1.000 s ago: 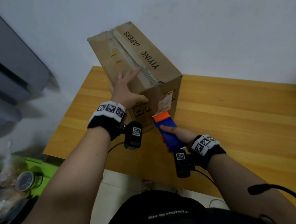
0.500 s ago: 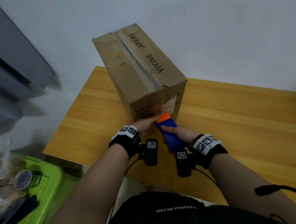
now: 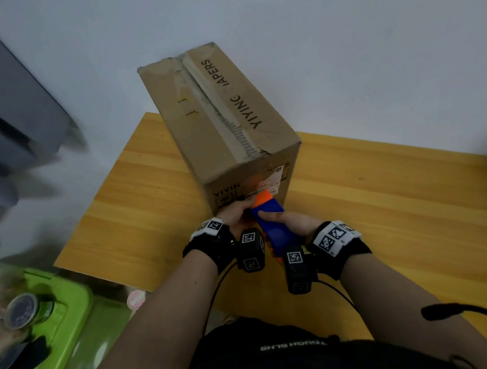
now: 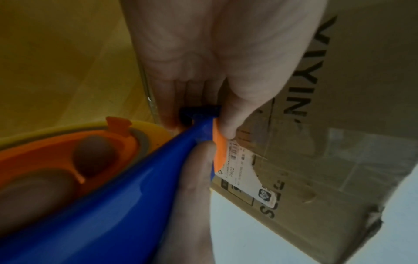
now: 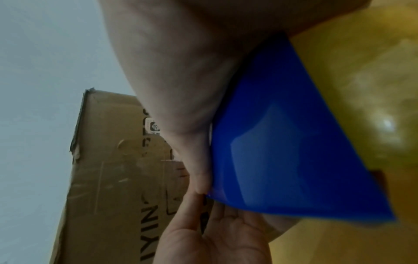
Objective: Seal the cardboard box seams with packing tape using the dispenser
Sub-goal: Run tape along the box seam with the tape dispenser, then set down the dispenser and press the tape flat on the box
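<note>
Your cardboard box stands tall on the wooden table, its back end close to the white wall. It is plain brown, worn and creased, with black "YIYING" lettering on top and on the near face, a strip of old tape along the top centre seam, and a torn white shipping label on the near face. Your right hand wraps its fingers round the blue dispenser, whose orange front edge sits just at the box's near face (low down, beside the label). Your left hand pinches that orange tip between thumb and fingers. A green bin sits below the table's left edge.
</note>
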